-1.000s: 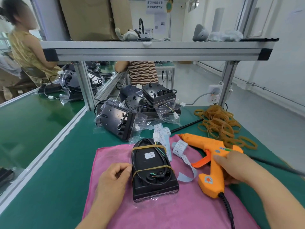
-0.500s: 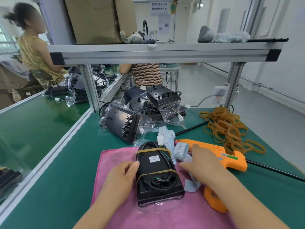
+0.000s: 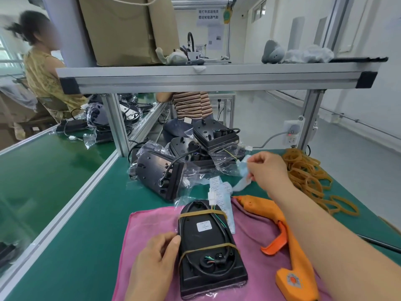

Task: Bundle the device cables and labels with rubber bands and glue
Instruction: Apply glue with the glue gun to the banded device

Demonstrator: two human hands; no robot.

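A black device [image 3: 208,246] lies on a pink cloth [image 3: 149,222], its cable held down by two tan rubber bands [image 3: 201,212]. My left hand [image 3: 156,257] holds the device's left edge, thumb against it. My right hand [image 3: 268,170] is lifted over the table beyond the cloth and pinches a pale blue label strip [image 3: 244,177] that hangs down from it. White labels [image 3: 221,192] lie by the device's top end. An orange glue gun [image 3: 282,240] rests on the cloth under my right forearm.
A heap of tan rubber bands [image 3: 308,177] lies at the right. Bagged black devices [image 3: 165,172] are piled at the back of the green table [image 3: 91,213]. An aluminium shelf frame [image 3: 217,77] spans overhead. Two people sit at the neighbouring benches beyond it.
My right hand let go of the glue gun, reached to the labels, and has risen away from the device with a label strip. My left hand stays on the device.
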